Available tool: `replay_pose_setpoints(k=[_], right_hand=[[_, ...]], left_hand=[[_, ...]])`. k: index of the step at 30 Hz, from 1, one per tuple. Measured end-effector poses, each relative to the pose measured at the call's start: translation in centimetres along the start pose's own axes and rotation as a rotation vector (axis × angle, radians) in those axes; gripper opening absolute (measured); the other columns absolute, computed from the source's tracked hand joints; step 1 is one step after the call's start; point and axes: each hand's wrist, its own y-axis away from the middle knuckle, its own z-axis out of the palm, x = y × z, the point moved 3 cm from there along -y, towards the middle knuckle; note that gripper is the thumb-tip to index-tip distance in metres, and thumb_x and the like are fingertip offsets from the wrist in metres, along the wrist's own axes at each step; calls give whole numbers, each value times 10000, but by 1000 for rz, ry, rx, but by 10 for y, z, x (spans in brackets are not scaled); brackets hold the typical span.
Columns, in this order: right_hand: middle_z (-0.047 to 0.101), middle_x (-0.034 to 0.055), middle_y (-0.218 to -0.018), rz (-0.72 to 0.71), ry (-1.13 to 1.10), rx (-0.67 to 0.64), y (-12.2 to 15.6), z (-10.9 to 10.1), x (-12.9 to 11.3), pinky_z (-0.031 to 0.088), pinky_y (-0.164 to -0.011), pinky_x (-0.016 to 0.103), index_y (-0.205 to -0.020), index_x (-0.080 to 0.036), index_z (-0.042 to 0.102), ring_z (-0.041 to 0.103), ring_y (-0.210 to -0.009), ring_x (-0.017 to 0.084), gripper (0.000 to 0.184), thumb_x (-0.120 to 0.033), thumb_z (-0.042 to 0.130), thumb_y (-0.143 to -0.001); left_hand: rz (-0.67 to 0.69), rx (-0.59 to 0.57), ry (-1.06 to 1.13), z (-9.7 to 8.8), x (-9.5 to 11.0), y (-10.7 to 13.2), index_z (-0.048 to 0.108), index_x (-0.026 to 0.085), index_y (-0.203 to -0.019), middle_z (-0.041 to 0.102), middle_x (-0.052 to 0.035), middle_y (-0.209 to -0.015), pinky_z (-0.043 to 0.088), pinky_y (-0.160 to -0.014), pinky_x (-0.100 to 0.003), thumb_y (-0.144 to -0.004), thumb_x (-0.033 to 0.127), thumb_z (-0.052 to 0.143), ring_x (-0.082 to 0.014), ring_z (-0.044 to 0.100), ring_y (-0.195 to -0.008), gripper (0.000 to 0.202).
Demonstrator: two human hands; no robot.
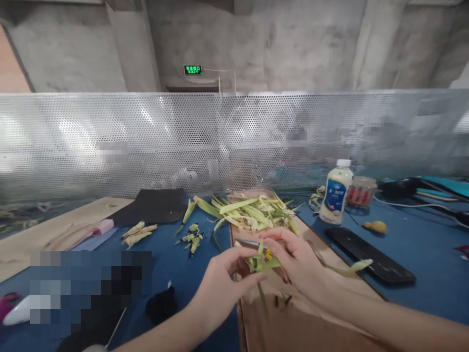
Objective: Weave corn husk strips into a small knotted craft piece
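Observation:
My left hand (222,283) and my right hand (296,266) meet over a cardboard sheet (289,322), both pinching a small green and yellow plant stalk (263,261) between their fingertips. A thin metal tool with a reddish handle (256,242) lies just beyond my fingers on the cardboard. Behind it sits a pile of green and pale leaf strips (252,210). One long leaf (348,268) trails to the right of my right hand.
On the blue table: small peeled stalk pieces (138,233), green trimmings (192,237), a white bottle (336,193), a jar (362,190), a black flat device (370,254), a small yellow thing (376,226), a black cloth (156,205). A perforated metal screen (234,142) closes the back.

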Motion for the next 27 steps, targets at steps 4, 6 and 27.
replay_pose_setpoints(k=[4,6,27], right_hand=[[527,-17,-631,-24,113,-12,3,5,11,402,-465,186,-757,-188,540,483,-508,94,266,-387,397,-861],[492,-37,-559,33,77,-89,7,8,16,409,-459,195,-804,-189,536,485,-483,102,241,-387,408,-847],[494,-30,-602,-60,177,1,23,-4,-12,443,-481,184,-723,-211,442,512,-551,108,174,-316,382,-847]], left_hand=[[-17,-24,27,0,-7,-1,599,170,-980,630,-44,-842,439,-702,-267,-677,290,661,-158,557,-745,332],[-41,-37,49,2,-8,-2,586,178,-1004,633,-39,-836,440,-698,-264,-674,305,668,-158,563,-747,364],[-14,-200,-136,18,-3,8,575,151,-795,573,-16,-659,376,-565,-234,-679,330,657,-106,474,-567,229]])
